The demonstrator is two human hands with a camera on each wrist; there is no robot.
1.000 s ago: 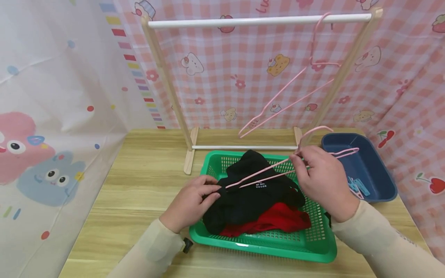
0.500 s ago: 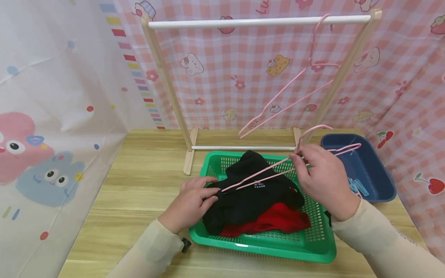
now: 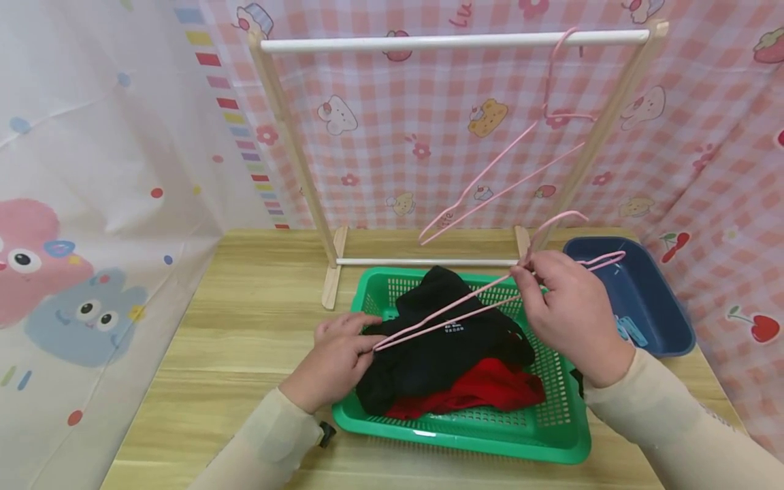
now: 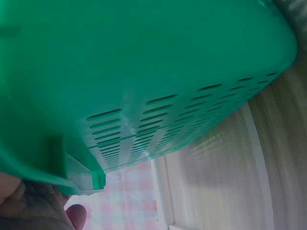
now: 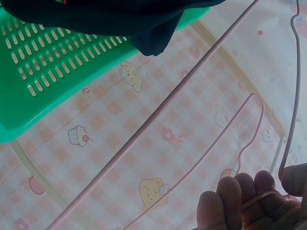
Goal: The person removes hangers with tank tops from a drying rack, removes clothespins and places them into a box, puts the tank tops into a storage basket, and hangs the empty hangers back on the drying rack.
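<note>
My right hand (image 3: 569, 313) pinches a pink clothes hanger (image 3: 468, 297) just below its hook. The hanger slants over the green basket, its left tip by my left thumb. In the right wrist view, its long bottom rod (image 5: 168, 99) crosses the frame above my curled fingers (image 5: 229, 199). My left hand (image 3: 333, 361) pinches the left edge of a black shirt (image 3: 416, 367), which lies bunched in the basket (image 3: 465, 435) with a small white print. A red garment (image 3: 478, 388) shows beneath it. The basket's outer wall (image 4: 144, 52) mostly hides my left fingers in the left wrist view.
Behind the basket stands a wooden rack with a white top bar (image 3: 429, 43). Another pink hanger (image 3: 499, 160) hangs near its right end. A dark blue bin (image 3: 649, 292) with light blue clips (image 3: 631, 331) sits at the right on the wooden table (image 3: 245, 327).
The held hanger has shifted slightly left and down, so its left tip, earlier tucked at the shirt's edge, now shows beside my left thumb. Both hands have barely moved.
</note>
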